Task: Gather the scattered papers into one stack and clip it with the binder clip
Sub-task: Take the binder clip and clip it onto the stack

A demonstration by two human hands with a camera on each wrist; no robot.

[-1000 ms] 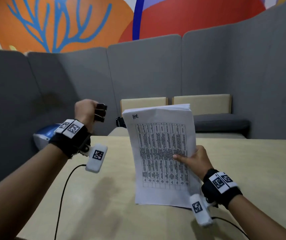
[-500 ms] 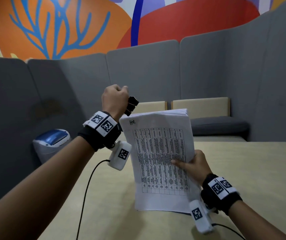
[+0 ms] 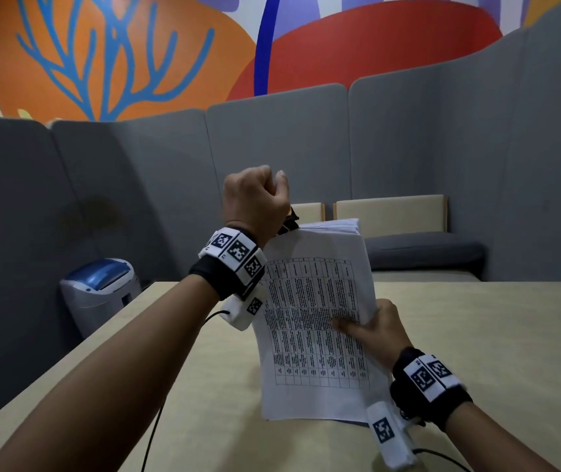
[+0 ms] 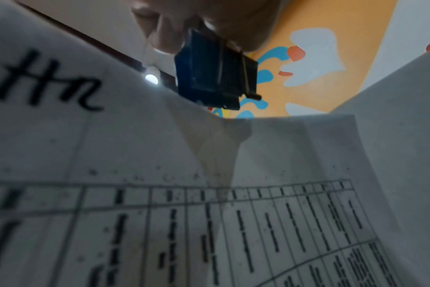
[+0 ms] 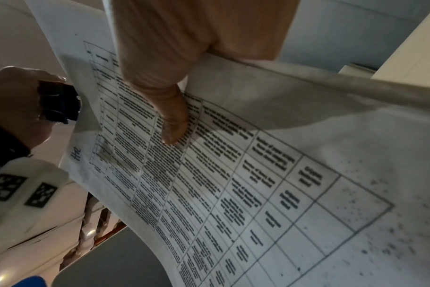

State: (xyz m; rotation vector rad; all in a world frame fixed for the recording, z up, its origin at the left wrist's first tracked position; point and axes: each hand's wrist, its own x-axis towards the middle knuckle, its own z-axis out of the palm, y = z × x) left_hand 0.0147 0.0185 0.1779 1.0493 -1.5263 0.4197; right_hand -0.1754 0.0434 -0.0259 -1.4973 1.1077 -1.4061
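**Clip arrives at the stack's top corner**

Now that my left hand has swung in from the left side of the surface to the top left corner of the paper stack, the binder clip sits right at the edge it has to bite. A second ago that hand hovered well apart from the sheets; now the clip's black body pokes out just beside the corner. My left fingers are curled tight round the clip's handles. Whether its mouth is sprung wide I cannot tell; in the left wrist view it hangs just above the top edge, not yet over the paper.

My right hand has stayed put, thumb pressed on the printed table and fingers wrapped behind, holding the stack upright with its bottom edge on the surface. The sheets look gathered, so I judge only the clipping remains: slide the open mouth over the corner and release. The stack looks thick, so the clip may snag on the outer pages.
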